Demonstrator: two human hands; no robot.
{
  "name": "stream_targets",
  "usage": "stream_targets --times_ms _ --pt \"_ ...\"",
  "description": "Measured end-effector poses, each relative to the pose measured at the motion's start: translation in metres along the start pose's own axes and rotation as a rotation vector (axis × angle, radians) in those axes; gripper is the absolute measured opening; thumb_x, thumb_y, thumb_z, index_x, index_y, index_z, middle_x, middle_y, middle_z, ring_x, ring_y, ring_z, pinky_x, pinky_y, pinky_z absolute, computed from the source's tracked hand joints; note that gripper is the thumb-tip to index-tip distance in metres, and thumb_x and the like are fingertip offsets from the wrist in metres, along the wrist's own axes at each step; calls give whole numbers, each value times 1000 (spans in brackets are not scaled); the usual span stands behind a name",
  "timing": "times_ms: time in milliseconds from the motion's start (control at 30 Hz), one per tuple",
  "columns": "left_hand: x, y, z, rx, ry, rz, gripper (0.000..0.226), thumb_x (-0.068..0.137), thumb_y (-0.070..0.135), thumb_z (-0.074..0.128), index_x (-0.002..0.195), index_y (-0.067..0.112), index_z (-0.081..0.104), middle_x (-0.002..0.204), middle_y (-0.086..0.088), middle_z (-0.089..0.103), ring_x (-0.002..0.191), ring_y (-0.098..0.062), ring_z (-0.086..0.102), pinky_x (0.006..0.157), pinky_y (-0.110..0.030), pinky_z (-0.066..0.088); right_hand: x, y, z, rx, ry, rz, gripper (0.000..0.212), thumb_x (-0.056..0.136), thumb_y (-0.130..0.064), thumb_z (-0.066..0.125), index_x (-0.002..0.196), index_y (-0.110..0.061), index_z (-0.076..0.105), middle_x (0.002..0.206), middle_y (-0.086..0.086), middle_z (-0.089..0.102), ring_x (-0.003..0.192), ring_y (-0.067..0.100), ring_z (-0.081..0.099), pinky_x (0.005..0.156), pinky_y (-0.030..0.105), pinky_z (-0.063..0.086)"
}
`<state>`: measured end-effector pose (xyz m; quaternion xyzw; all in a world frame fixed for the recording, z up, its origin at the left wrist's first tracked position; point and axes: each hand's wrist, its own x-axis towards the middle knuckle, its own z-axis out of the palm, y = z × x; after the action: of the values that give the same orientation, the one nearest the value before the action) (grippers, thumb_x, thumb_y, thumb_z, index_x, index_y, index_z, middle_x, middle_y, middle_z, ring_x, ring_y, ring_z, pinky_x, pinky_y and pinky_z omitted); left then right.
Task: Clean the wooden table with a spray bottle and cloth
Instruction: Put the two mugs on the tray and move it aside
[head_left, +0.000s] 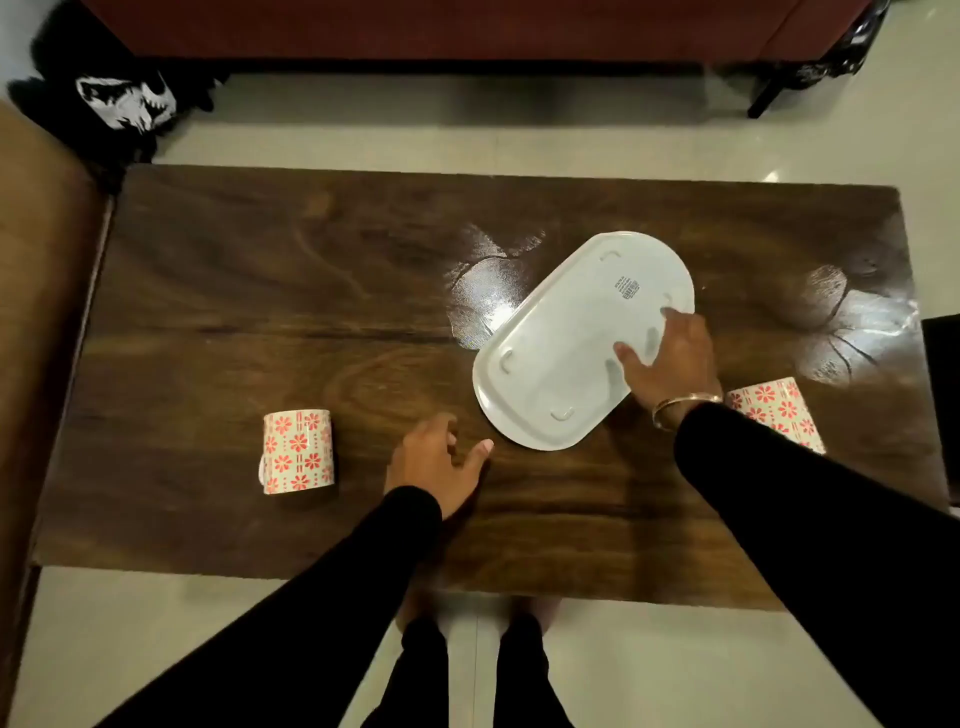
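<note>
Dark wooden table (208, 312) noted with glossy patches (483, 296), possibly spray, unwiped. Upturned white oval plastic tray (561, 332) is pressed by right hand (670, 364), fingers spread flat; left hand (431, 462) held loose, empty. Spray bottle and cloth not seen; wiping judged outstanding.

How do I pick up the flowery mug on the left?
Take the left mug by its handle, which pokes out on its left side, toward you. Come from the left; the free left hand is nearest.
</note>
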<state>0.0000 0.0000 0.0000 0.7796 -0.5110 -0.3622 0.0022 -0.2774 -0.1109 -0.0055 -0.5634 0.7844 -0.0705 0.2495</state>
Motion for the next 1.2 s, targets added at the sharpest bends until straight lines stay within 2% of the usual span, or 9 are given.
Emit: stream_targets --times_ms 233,400,567,700,800,867,967,1100,1200 --pt "20 26 44 -585 -19 -198 69 90 48 76 145 13 53 125 -1 71 80 5 62 65 -2 43 89 -7 8 161 -1 269 104 80 -77 70 155 -11 39 156 11 38 145 35 39 116 47 40" --pt "33 51 54 -962 -84 -336 83 56 94 67 115 35 68 126 5 68 112 -10 66 102 -41 55 108 -10 21 167 4 395 113 77 -89 58 159 -15 31 161 12 30 148 36 29 118 49 33" --pt "56 48 44 -1367 -94 -410 120 47 107 55 139 31 61 144 0 63 134 -26 59 116 -52 43 95 -16 10 471 87 478 97 86 -86 49 149 -13 49 151 10 37 135 29 44 108 37 39" --pt "46 39 -10 -1782 160 -234 73 93 76 44 125 14 68 130 -7 71 127 -21 63 116 -40 44 50 -15 -11 1416 102 373 73 83 -88 46 99 -21 74 104 -3 74 96 15 71 90 31 53" --pt "53 2 -31 -1875 60 -228 28 102 39 56 92 14 65 96 -4 71 108 -22 65 106 -42 52 12 6 -20 1723 -152 400 56 92 -71 52 102 -18 69 108 11 74 104 29 74 90 46 60" --pt "53 -19 -30 -1656 55 -225 15 101 4 54 103 14 65 101 -7 78 102 -24 72 90 -40 61 0 21 -7 1545 -250 349 34 104 -42 52 122 -16 65 116 11 76 106 28 75 86 44 63" --pt "51 -42 -20 -1345 146 -188 53 96 -16 54 141 13 54 127 -4 74 109 -16 74 79 -28 63 -6 45 27 1218 -241 327 41 101 -8 60 140 -22 61 127 7 74 116 28 72 94 44 61" --pt "60 -52 -9 -1049 209 -97 52 98 -6 62 146 11 54 132 -3 70 105 -1 72 83 -19 61 -5 53 62 748 47 172 28 98 -12 70 126 -11 71 113 3 76 98 13 70 82 17 58" --pt "66 -57 -1 -955 253 -93 48 99 -2 64 145 11 58 127 0 71 93 10 70 79 -11 57 -4 56 79 532 126 70 21 97 -18 72 116 -12 75 104 3 76 93 14 67 91 34 58"
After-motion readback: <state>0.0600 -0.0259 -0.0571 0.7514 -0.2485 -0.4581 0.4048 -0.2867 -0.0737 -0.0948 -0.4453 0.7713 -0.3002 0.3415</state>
